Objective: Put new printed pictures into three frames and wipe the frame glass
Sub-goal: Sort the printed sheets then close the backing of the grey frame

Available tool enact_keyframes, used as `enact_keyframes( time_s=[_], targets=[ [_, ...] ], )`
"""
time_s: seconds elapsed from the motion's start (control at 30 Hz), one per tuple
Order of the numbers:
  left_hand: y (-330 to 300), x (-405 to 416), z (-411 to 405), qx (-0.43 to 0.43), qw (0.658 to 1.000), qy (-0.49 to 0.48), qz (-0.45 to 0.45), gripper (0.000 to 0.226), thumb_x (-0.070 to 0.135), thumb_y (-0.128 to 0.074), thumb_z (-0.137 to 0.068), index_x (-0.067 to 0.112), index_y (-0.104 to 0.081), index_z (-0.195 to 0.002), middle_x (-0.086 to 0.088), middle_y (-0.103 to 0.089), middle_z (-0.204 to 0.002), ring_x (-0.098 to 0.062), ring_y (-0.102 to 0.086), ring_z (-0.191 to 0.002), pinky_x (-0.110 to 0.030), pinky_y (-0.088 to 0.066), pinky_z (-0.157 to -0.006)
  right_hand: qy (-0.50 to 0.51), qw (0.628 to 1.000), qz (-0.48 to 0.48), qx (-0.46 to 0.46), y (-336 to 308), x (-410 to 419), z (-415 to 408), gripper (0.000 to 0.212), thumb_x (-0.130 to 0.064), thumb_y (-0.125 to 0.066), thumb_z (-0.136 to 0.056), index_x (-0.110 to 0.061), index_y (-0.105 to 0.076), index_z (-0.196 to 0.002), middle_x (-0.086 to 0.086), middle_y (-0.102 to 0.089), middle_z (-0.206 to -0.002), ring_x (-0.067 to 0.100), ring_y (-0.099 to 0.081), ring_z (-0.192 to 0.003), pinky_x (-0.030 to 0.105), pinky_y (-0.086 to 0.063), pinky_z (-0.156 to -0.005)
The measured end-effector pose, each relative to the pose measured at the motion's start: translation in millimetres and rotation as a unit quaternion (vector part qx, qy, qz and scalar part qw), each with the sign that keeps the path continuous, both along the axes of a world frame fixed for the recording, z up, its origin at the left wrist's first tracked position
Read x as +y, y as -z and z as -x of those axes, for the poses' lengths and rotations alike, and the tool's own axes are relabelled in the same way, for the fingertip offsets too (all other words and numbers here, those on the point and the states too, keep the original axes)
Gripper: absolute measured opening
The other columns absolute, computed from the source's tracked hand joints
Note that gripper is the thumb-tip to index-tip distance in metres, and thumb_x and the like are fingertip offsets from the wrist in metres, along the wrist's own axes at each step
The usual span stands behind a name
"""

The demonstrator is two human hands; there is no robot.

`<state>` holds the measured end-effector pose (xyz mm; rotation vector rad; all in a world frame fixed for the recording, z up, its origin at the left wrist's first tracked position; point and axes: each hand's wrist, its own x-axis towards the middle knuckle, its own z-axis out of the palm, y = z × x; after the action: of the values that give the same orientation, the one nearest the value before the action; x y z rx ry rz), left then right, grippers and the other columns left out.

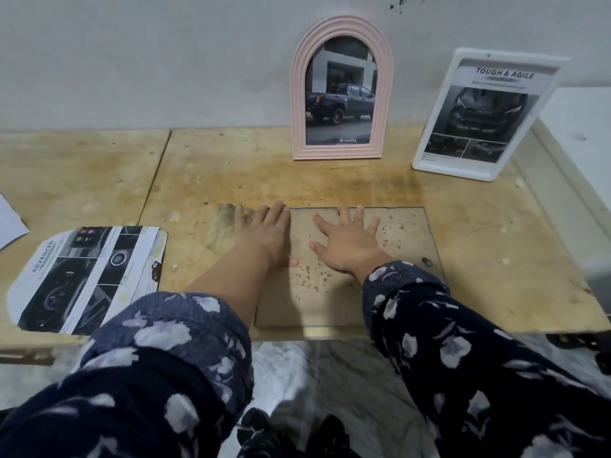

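Note:
A clear, spotted glass pane (406,239) lies flat on the wooden table near its front edge. My right hand (347,241) rests flat on the pane with fingers spread. My left hand (264,231) lies flat at the pane's left edge, fingers straight, over a crumpled brownish cloth (221,231). A pink arched frame (342,90) holding a truck picture stands against the wall. A white rectangular frame (486,114) with a "Tough & Agile" print leans to its right. A printed picture headed "Advanced" (87,279) lies flat at the left.
The wooden table (496,233) is stained and dotted with debris. A sheet of white paper (10,223) shows at the far left edge. A white surface (582,127) adjoins the table on the right. Marble floor (314,375) lies below the front edge.

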<state>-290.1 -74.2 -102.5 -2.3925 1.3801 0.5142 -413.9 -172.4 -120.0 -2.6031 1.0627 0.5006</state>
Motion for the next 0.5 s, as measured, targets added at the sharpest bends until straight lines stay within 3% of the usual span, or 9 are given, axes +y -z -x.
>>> enact_keyframes(
  time_s=[0.1, 0.2, 0.33, 0.5],
  targets=[
    [7.0, 23.3, 10.2, -0.004, 0.991, -0.062, 0.121, 0.1, 0.065, -0.056, -0.081, 0.021, -0.001, -0.153, 0.003, 0.003, -0.161, -0.025, -0.004, -0.147, -0.05, -0.013, -0.116, 0.028, 0.998, -0.014, -0.059, 3.5, -5.4, 32.3, 0.065, -0.058, -0.032, -0.094, -0.04, -0.005, -0.15, 0.001, 0.009, -0.161, 0.027, 0.014, -0.147, 0.062, 0.011, -0.112],
    [14.8, 48.5, 27.1, -0.028, 0.973, -0.123, 0.195, 0.082, 0.063, -0.048, -0.088, 0.018, -0.019, -0.15, -0.002, -0.018, -0.155, -0.027, -0.018, -0.14, -0.045, -0.024, -0.109, 0.108, 0.991, 0.027, -0.071, 5.5, -12.3, 77.4, 0.063, -0.052, -0.029, -0.097, -0.033, -0.006, -0.152, 0.004, 0.002, -0.161, 0.027, 0.007, -0.148, 0.059, 0.006, -0.114],
    [20.0, 62.8, 41.0, -0.014, 0.956, -0.191, 0.224, 0.061, 0.052, -0.047, -0.093, 0.017, -0.035, -0.141, -0.004, -0.032, -0.144, -0.026, -0.027, -0.131, -0.042, -0.028, -0.102, 0.216, 0.972, 0.005, -0.087, 5.7, -15.8, 126.3, 0.059, -0.047, -0.034, -0.098, -0.025, -0.019, -0.15, 0.006, -0.008, -0.158, 0.031, -0.006, -0.144, 0.053, -0.013, -0.116],
    [20.2, 80.8, 55.2, 0.018, 0.951, -0.235, 0.2, 0.049, 0.047, -0.042, -0.097, 0.016, -0.044, -0.135, -0.006, -0.038, -0.141, -0.028, -0.031, -0.128, -0.044, -0.029, -0.1, 0.326, 0.934, 0.002, -0.145, 2.3, -6.6, 159.1, 0.045, -0.038, -0.038, -0.097, -0.015, -0.04, -0.135, 0.013, -0.032, -0.137, 0.036, -0.037, -0.124, 0.045, -0.037, -0.101]
  ],
)
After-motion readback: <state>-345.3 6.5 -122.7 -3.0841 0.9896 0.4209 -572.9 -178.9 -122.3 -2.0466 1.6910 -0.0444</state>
